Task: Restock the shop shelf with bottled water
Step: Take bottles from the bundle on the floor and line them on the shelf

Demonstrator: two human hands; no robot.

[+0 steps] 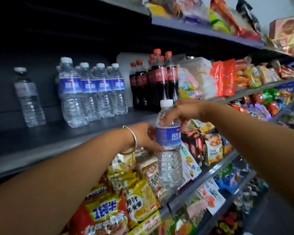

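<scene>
Water bottle (168, 141) upright, held in air in front of the dark shelf (58, 138), below and right of the row of blue-label bottles (92, 92) standing on it. Left hand (146, 138) curled round the bottle's label band; bangle (132, 139) on that wrist. Right hand (180, 112) pinches the bottle's shoulder under the white cap. Cola bottles (156, 82) right of the row; lone clear bottle (28, 99) left of it

Clear ribbed plastic water bottle (169, 150) with glossy blue label, matt dark shelf (41, 143), shiny metal bangle (131, 139).
</scene>
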